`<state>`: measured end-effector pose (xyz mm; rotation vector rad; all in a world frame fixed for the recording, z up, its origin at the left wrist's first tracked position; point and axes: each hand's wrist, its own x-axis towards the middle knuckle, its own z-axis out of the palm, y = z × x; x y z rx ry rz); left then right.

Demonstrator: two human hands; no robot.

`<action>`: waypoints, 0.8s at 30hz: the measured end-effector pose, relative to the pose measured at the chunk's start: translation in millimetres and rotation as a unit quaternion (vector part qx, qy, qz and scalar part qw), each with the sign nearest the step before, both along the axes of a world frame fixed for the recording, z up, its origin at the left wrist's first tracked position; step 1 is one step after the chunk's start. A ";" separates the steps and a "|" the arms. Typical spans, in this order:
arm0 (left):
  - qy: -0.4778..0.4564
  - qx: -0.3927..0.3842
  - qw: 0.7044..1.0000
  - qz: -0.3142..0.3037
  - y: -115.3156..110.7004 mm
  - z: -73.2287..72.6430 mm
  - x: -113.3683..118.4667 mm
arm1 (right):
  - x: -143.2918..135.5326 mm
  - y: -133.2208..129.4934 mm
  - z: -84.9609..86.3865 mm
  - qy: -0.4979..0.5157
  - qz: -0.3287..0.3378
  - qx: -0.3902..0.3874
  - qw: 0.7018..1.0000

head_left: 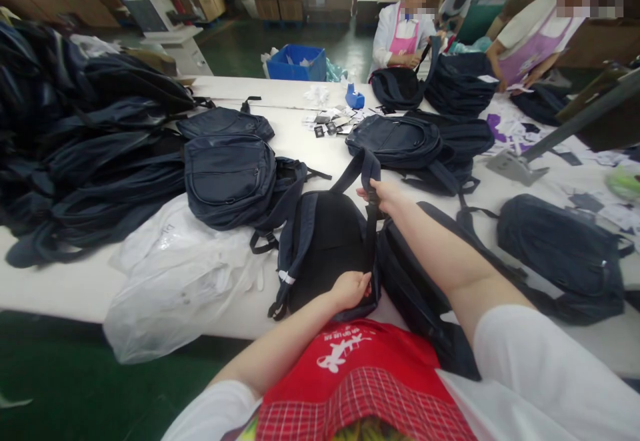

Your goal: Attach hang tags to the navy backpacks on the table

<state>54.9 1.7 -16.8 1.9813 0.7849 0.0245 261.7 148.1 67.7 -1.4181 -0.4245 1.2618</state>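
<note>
A dark navy backpack (327, 244) lies at the table's front edge with its black back panel facing up. My left hand (353, 289) is closed on the lower end of its black strap (371, 234), near the bag's bottom right corner. Higher up, my right hand (377, 196) grips the same shoulder strap where the padded part meets the webbing, lifting it above the bag. The other shoulder strap (301, 238) lies along the bag's left side, with a small white piece around its lower part.
Backpacks pile up at the left (110, 161), and more lie at the right (560, 254). A clear plastic bag (175, 294) hangs over the front edge. Tags (333, 121) and a blue tape dispenser (355, 98) sit farther back. Two people work across the table (290, 94).
</note>
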 end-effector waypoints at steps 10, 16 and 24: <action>0.127 -0.122 0.983 -0.048 28.9 -49.3 47.5 | -17.6 -0.1 -1.3 -0.061 0.097 -0.007 0.993; 0.206 -0.194 0.959 -0.031 27.3 -71.3 62.4 | -15.9 -8.4 -6.7 -0.069 0.100 -0.014 0.992; 0.246 -0.269 0.930 0.040 32.9 -80.4 68.4 | -37.2 -40.4 16.8 -0.031 0.124 -0.027 0.991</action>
